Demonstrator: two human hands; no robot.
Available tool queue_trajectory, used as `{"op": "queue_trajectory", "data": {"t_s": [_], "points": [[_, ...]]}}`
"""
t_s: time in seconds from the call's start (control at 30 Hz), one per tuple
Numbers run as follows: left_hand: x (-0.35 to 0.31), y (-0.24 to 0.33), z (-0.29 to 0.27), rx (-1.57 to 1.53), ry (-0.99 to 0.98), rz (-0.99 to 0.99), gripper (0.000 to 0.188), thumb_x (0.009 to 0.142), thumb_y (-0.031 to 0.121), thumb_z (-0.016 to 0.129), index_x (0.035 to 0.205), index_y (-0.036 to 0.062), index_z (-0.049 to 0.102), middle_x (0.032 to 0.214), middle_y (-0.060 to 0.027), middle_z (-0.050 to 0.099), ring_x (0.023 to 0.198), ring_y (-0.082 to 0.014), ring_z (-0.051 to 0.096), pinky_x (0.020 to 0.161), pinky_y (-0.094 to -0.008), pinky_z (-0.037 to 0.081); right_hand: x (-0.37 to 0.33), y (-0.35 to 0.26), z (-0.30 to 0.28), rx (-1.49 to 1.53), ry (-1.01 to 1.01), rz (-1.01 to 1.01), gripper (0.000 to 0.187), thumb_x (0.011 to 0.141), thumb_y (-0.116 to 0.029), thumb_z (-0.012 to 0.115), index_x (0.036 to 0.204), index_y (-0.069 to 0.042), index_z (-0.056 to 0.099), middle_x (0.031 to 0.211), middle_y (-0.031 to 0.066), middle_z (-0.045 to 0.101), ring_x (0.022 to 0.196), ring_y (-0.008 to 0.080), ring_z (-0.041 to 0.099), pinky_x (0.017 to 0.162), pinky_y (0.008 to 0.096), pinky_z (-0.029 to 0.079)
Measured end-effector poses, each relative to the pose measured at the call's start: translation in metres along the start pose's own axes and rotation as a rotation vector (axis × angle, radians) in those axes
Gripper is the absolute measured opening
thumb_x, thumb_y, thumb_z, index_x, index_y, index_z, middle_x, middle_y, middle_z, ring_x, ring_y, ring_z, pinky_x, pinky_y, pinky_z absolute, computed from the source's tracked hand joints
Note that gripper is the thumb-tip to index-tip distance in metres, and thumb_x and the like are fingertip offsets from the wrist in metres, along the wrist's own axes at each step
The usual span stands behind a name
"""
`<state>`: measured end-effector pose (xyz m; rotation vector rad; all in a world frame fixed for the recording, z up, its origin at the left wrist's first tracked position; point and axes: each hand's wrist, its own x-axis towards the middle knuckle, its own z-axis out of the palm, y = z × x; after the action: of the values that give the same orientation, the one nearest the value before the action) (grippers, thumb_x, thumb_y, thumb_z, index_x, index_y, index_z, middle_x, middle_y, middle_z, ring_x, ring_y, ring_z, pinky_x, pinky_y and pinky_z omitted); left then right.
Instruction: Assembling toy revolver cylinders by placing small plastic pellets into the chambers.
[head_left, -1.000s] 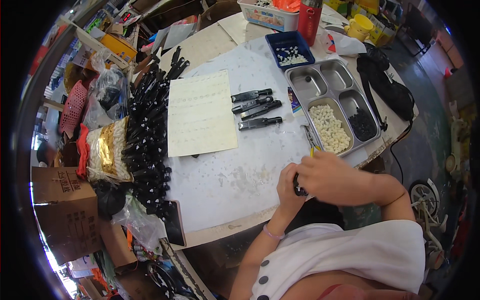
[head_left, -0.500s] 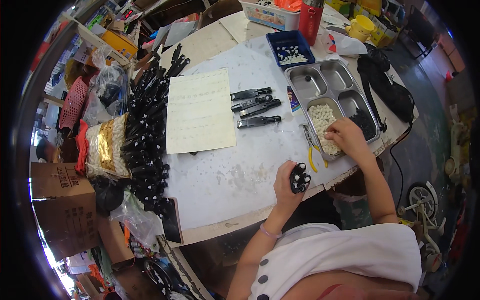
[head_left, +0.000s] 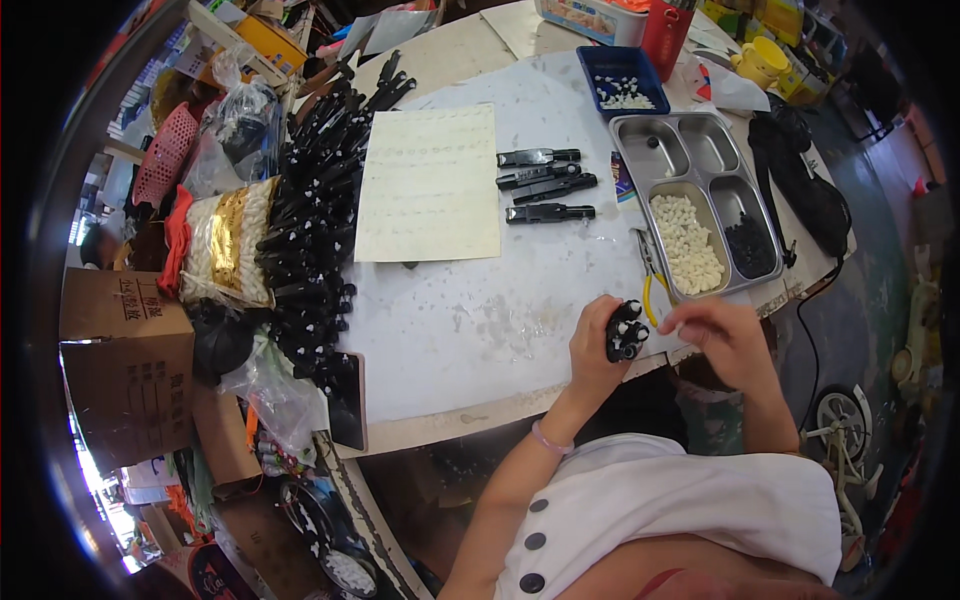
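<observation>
My left hand (head_left: pixel 594 352) is closed round a bundle of black plastic parts (head_left: pixel 627 335) with white pieces in their ends, held over the table's near edge. Just to its right is my right hand (head_left: pixel 728 340), thumb and forefinger pinched together towards the bundle; whatever sits between the fingertips is too small to make out. Beyond the right hand lies a steel compartment tray (head_left: pixel 692 186). One section holds small white pieces (head_left: pixel 687 243), another small black pieces (head_left: pixel 748 245). Yellow-handled pliers (head_left: pixel 652 280) rest against the tray's left side.
Several black parts (head_left: pixel 547 186) lie mid-table beside a paper sheet (head_left: pixel 428 190). A long heap of black parts (head_left: pixel 318 215) lines the left edge, with a phone (head_left: pixel 348 400) at its near end. A blue bin (head_left: pixel 610 62) and red bottle (head_left: pixel 664 40) stand at the back.
My right hand has left the white pieces in the tray and come back close to the bundle in my left hand. The whole view has shifted, with the table appearing further right and higher.
</observation>
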<state>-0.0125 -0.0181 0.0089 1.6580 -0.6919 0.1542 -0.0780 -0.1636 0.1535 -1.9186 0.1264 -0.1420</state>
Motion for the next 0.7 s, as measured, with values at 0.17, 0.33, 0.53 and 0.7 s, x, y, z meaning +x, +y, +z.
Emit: {"op": "queue_trajectory", "data": {"t_s": [0.17, 0.33, 0.53, 0.7], "points": [[0.000, 0.000, 0.001, -0.047, -0.012, 0.000, 0.067, 0.059, -0.002, 0.076, 0.119, 0.0040, 0.048, 0.109, -0.0174, 0.056, 0.096, -0.0361, 0.059, 0.079, -0.0388, 0.051, -0.004, 0.003, 0.018, -0.168, 0.050, -0.218, 0.017, 0.076, 0.002, 0.066, 0.092, -0.002, 0.064, 0.088, 0.0089, 0.068, 0.085, 0.0250, 0.065, 0.080, 0.0336, 0.050], [0.004, 0.003, -0.001, -0.038, -0.007, 0.024, 0.067, 0.059, 0.000, 0.078, 0.119, 0.0039, 0.048, 0.108, -0.0169, 0.056, 0.096, -0.0363, 0.059, 0.078, -0.0389, 0.051, 0.008, 0.018, 0.027, -0.464, 0.094, -0.577, 0.019, 0.064, -0.013, 0.077, 0.081, -0.012, 0.069, 0.087, -0.0021, 0.062, 0.090, 0.0206, 0.054, 0.083, 0.0375, 0.039], [0.002, 0.002, 0.001, -0.022, -0.003, 0.015, 0.060, 0.066, 0.006, 0.076, 0.118, 0.0039, 0.047, 0.107, -0.0162, 0.057, 0.093, -0.0338, 0.060, 0.077, -0.0375, 0.050, 0.019, 0.034, 0.027, -0.370, -0.002, -0.542, 0.019, 0.062, -0.018, 0.078, 0.077, -0.010, 0.070, 0.085, -0.0010, 0.060, 0.092, 0.0226, 0.049, 0.084, 0.0385, 0.040], [0.002, -0.001, 0.002, -0.004, 0.005, 0.032, 0.052, 0.073, 0.010, 0.073, 0.118, 0.0039, 0.048, 0.107, -0.0156, 0.057, 0.091, -0.0318, 0.061, 0.076, -0.0362, 0.050, 0.024, 0.020, 0.018, -0.564, -0.063, -0.664, 0.018, 0.066, -0.018, 0.076, 0.081, -0.011, 0.070, 0.088, -0.0013, 0.059, 0.094, 0.0206, 0.050, 0.086, 0.0383, 0.040]]}}
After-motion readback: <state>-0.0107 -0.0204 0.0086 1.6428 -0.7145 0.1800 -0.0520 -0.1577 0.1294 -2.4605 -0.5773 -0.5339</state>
